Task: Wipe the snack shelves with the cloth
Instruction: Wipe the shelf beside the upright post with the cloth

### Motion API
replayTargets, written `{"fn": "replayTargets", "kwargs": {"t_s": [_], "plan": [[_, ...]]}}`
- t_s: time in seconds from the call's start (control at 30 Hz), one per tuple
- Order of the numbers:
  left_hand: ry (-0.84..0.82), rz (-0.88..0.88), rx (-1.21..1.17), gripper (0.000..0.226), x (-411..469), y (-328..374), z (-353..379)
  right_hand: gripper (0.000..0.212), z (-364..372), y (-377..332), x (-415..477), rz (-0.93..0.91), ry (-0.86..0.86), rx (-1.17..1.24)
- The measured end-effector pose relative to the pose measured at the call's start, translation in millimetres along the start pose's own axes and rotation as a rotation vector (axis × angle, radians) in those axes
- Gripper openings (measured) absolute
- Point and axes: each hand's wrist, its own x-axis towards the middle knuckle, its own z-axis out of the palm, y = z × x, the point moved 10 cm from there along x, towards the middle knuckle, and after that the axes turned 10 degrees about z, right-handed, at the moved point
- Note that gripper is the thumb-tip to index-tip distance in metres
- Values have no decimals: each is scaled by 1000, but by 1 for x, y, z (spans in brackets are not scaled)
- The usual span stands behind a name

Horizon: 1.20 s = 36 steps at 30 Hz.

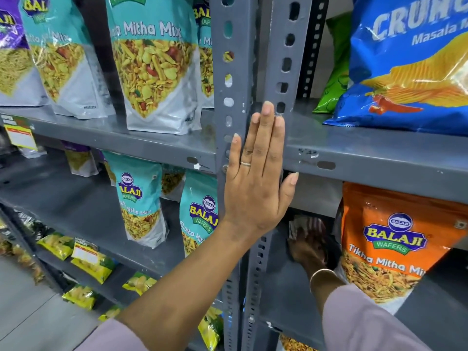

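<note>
The fingers (264, 138) of the left hand (255, 183) are held straight and together, empty, laid flat against the grey upright post (233, 72), probably to steady the body. Under the upper shelf (379, 153), the right hand (307, 247) is pressed down on the cloth (296, 228), fingers seemingly closed over it though blurred, at the back of the lower shelf (283, 295). It is worked beside the orange snack bag (390, 247), so that bare metal can be wiped.
</note>
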Motion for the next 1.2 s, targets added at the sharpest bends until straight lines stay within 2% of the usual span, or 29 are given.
{"fn": "replayTargets", "kwargs": {"t_s": [0.17, 0.3, 0.43, 0.53, 0.6, 0.7, 0.77, 0.9, 1.0, 1.03, 1.07, 1.13, 1.2], "plan": [[11, -3, -9, 58, -1, -1, 0, 63, 31, -31, -3, -219, -235, -86], [6, 4, -5, 59, 1, 2, -2, 58, 28, -27, -21, -66, -225, -79], [11, -4, -26, 59, 0, 0, -2, 56, 39, -45, -47, -254, -249, -138], [18, 0, -32, 59, 1, 1, -3, 56, 31, -11, -46, -70, -261, -84], [26, 6, -28, 59, 1, 2, -3, 57, 34, -8, -65, -51, -245, -102], [43, 13, -29, 58, 1, 2, -3, 57, 45, -23, -115, -284, -202, -100], [50, 10, -37, 58, 1, 1, -4, 56, 40, -9, -131, -355, -190, -115], [45, 5, -43, 58, 1, 1, -4, 57, 16, 21, -124, -176, -160, -171], [33, 0, -34, 58, -1, 0, -2, 57, 27, -5, -160, -346, -266, -226], [30, -1, -28, 58, -1, 0, -1, 57, 23, -8, -172, -415, -241, -237], [29, -5, -23, 58, -1, -1, -1, 57, 9, -8, -180, -467, -143, -223], [32, -9, -29, 58, -1, -1, -1, 54, -17, 10, -179, -425, 27, -229], [29, -13, -38, 59, -1, 0, -2, 56, -17, 28, -166, -307, -42, -192]]}}
